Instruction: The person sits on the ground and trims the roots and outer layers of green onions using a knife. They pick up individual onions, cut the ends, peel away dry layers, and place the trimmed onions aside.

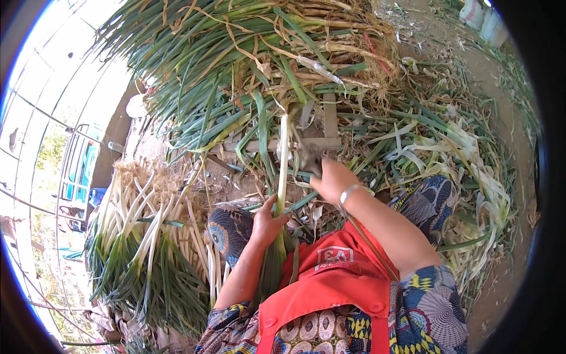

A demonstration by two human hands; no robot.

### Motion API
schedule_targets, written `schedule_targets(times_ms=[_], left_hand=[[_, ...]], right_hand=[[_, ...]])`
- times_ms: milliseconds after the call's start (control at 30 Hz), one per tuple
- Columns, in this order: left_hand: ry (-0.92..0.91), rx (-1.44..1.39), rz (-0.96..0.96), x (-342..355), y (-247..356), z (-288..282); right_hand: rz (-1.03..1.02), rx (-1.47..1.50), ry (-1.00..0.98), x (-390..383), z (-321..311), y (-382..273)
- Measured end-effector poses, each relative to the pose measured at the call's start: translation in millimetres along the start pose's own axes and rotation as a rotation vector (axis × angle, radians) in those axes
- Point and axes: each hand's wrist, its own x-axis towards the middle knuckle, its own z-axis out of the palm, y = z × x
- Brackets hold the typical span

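My left hand (pixel 270 227) is closed around a green onion (pixel 283 165) with a long, bare white stalk. The stalk stands nearly upright, white end away from me, while its green leaves hang down against my lap. Just right of the stalk, my right hand (pixel 336 182), with a silvery bracelet at the wrist, grips a dark grey tool (pixel 311 160). Blur hides the tool's exact shape. A brown hose (pixel 372 248) runs from near that hand back along my forearm. The fingers of my right hand are partly hidden.
A big pile of untrimmed green onions (pixel 236 76) lies ahead over a wooden frame (pixel 321 143). Cleaned green onions (pixel 150 236) are stacked at my left. Stripped skins and leaves (pixel 471 159) heap up at right. White sacks (pixel 483 23) stand far right; wire mesh (pixel 44 112) is left.
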Motion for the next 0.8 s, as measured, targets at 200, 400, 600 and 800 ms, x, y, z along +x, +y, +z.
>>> schedule_targets(times_ms=[200,400,600,800], left_hand=[[-0.058,-0.336,-0.113,-13.7,18.0,-0.3],[-0.116,-0.366,-0.005,-38.9,29.1,-1.0],[-0.167,-0.229,0.095,-54.3,34.7,27.6],[-0.355,-0.025,0.028,-24.6,49.5,25.0]], right_hand=[[-0.071,-0.111,-0.147,-52.3,-3.2,0.6],[-0.075,-0.043,-0.021,-41.8,-23.7,6.1],[-0.079,-0.106,0.060,-41.5,-28.4,49.5],[0.074,-0.074,-0.064,-35.7,-51.6,58.3]])
